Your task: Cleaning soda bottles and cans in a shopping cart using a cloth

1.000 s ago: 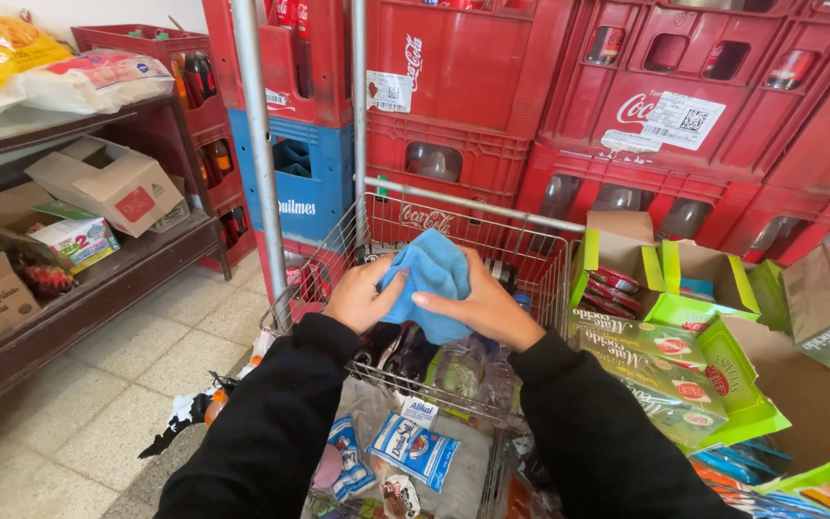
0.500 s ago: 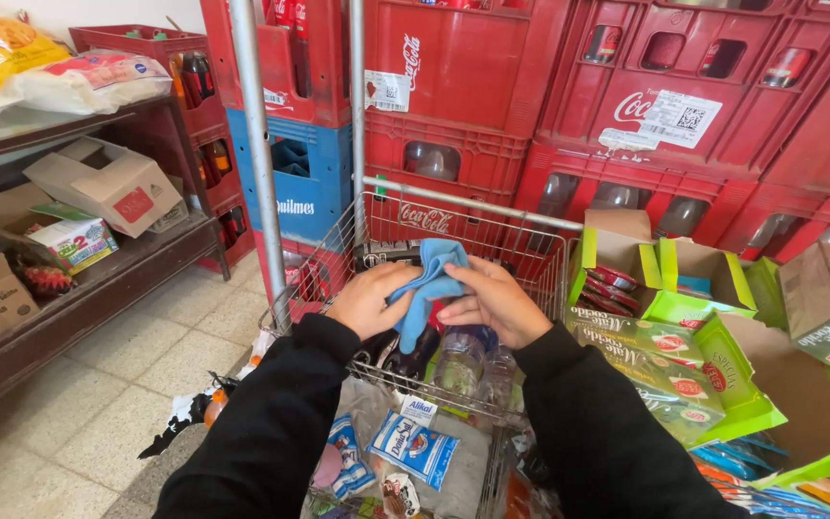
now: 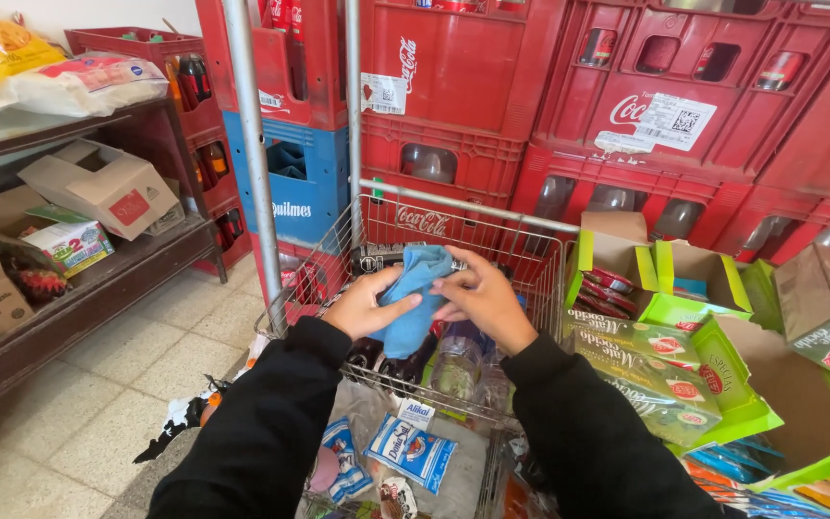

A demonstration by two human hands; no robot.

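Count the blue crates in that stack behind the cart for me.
1: a blue crate sits low in the stack, left of the metal post, with red crates above and beside it. Others may be hidden behind.

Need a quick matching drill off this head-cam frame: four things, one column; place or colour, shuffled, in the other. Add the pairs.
Things:
1. cloth
2. wire cart
3. blue crate
4. green cartons

Descriptions:
A. stacked among red crates, behind the cart
B. to the right of the cart, flaps open
C. light blue, gripped by left hand and right hand
D. metal mesh, holding bottles under the hands

Pairs: 1-C, 2-D, 3-A, 4-B
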